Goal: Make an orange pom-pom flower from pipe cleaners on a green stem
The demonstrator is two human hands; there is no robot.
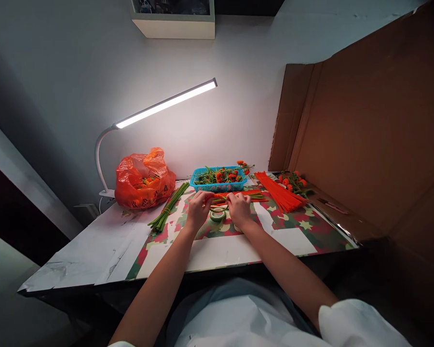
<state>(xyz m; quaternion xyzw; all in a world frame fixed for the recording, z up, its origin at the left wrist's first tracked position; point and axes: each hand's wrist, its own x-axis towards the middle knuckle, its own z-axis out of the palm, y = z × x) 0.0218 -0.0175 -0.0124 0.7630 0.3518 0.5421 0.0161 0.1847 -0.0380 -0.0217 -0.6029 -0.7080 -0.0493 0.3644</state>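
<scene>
My left hand (199, 207) and my right hand (239, 208) are close together over the middle of the table, fingers pinched. Stretched between them is a thin orange strip (220, 196), with something green at its right end near my right fingertips. Its exact make is too small to tell. Just below my hands lies a roll of green tape (217, 215), with a thin green loop above it. Behind them, more orange and green strips (256, 196) lie flat, partly covered by my right hand.
A bundle of green stems (168, 208) and an orange plastic bag (144, 180) lie left. A blue basket (219, 187) of orange flowers stands behind. Orange strips (279, 193) and loose flowers (291, 182) lie right, beside a cardboard wall (365, 130). A lamp (166, 103) shines overhead.
</scene>
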